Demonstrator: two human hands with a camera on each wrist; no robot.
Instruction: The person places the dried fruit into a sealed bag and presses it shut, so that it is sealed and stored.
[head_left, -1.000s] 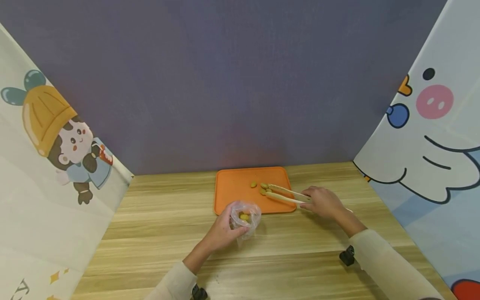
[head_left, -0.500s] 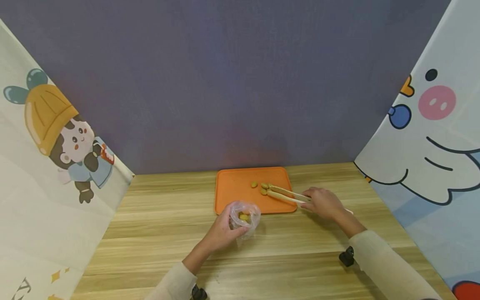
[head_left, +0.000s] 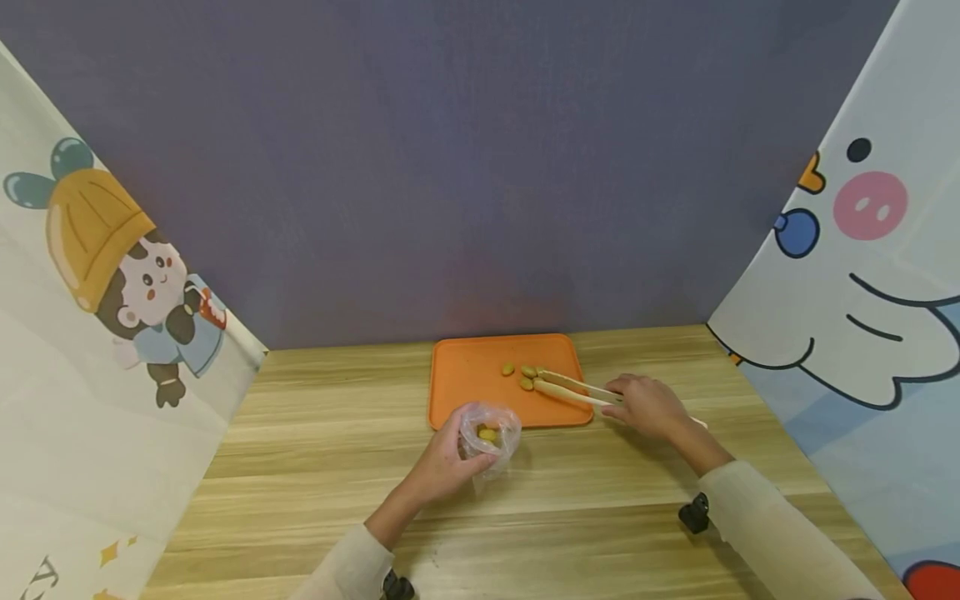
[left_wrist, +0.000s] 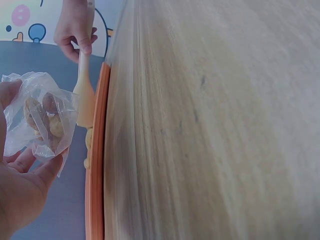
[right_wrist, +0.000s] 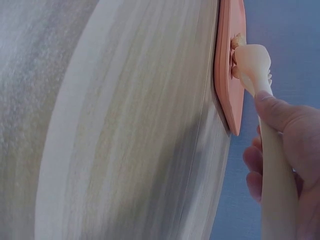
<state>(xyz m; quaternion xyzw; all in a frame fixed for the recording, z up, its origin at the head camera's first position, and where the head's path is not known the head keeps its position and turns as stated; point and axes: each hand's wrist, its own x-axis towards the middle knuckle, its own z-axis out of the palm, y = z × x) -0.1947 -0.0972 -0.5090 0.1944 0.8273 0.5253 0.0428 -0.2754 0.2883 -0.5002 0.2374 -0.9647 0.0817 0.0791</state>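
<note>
My left hand [head_left: 447, 458] holds a clear plastic bag [head_left: 510, 440] by its side, with the bag's mouth spread open. Several tan, wrinkled, walnut-like pieces [left_wrist: 49, 117] lie inside it. Cream-coloured tongs [head_left: 566, 393] are gripped in my right hand [head_left: 651, 406], their two arms reaching left over an orange tray [head_left: 465, 367]. At the tong tips sit several more tan pieces [head_left: 527, 384], close together on the tray. Another piece [head_left: 508, 368] lies a little to their left. In the right wrist view, the tong heads hide part of the cluster.
The tray rests on a wood-grain table [head_left: 337, 433], near its back edge. Behind it rises a dark grey-blue panel [head_left: 480, 167]. Cartoon-printed panels [head_left: 862, 333] stand on both sides. A small black device [head_left: 694, 513] sits at the right wrist.
The tong tips have drawn slightly closer together at the cluster, and the piece between the arms has been covered. My left hand and the bag have stayed in place.
</note>
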